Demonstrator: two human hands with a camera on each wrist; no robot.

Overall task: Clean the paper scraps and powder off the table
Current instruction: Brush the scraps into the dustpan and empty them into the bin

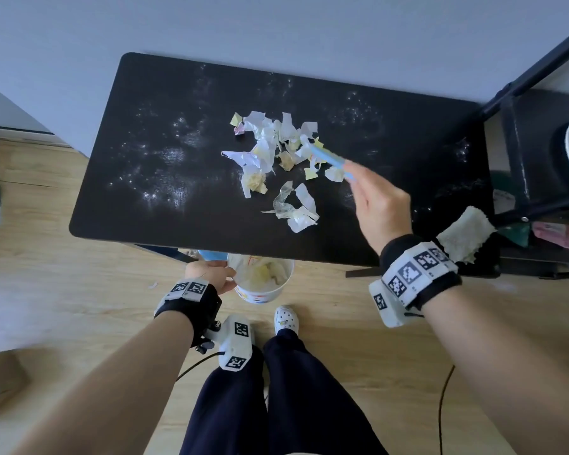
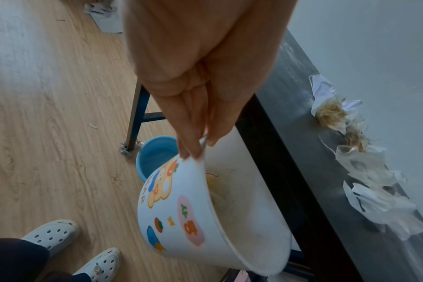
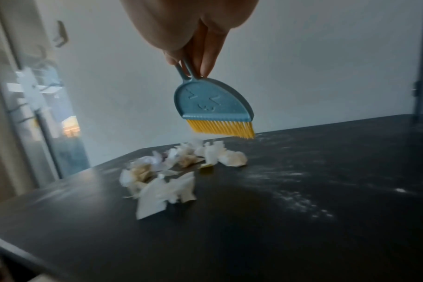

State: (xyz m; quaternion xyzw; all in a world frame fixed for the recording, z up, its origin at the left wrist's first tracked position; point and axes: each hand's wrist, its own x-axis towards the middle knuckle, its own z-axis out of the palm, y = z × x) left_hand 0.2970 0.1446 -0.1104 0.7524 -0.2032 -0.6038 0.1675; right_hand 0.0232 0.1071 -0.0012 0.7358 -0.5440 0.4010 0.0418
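Head view: beside the table (image 1: 178, 178), right hand (image 1: 380, 205) fingers pinch the brush (image 1: 329, 156) handle over featherlight, flyaway paper scraps (image 1: 270, 159), while left hand (image 1: 211, 275) fingers pinch the bucket (image 1: 266, 290) rim.

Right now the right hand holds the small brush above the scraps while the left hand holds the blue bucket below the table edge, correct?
Not quite: the left hand holds the white bucket, as the left wrist view shows; the blue bucket stands on the floor.

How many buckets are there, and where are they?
2. The white sticker-covered bucket hangs from the left hand just below the near edge of the table. The blue bucket stands on the floor under the table. Others may be hidden underneath.
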